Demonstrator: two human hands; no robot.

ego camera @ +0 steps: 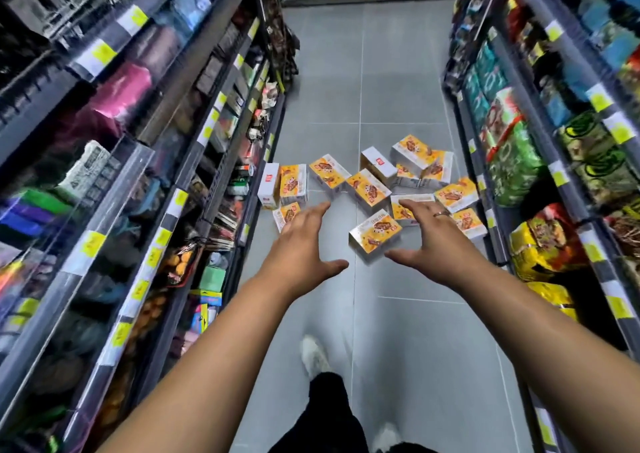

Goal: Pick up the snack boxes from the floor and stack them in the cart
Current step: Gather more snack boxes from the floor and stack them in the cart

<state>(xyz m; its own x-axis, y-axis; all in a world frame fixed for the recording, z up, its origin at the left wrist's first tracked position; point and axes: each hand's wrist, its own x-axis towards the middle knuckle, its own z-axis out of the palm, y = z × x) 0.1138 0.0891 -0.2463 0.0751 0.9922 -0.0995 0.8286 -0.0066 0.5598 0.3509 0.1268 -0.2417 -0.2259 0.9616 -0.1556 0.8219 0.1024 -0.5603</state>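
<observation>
**Both hands out, nearest box dead ahead**

The snack boxes (377,182) lie scattered across the grey floor (398,71) of the aisle, ahead of the person and spread from the left shelving (145,161) to the right shelving (540,161). None is in hand, and no cart shows in this view.

The one to watch is the nearest box (375,232). It lies flat, picture side up, between the two outstretched hands and a touch to the right of centre. Its long axis runs slantwise, near end at lower left, far end up and to the right.

The right hand (427,236) looks the closer of the two, its thumb reaching in just beside the box's near edge. Fingers are spread wide, palm down, gripping nothing. The left hand (304,241) sits further off to the left, equally splayed and empty, thumb pointing inward.

Neither hand touches a box, as far as can be told. Judging by the framing, a two-handed scoop on that slanted box seems likely, the right arriving first.
</observation>
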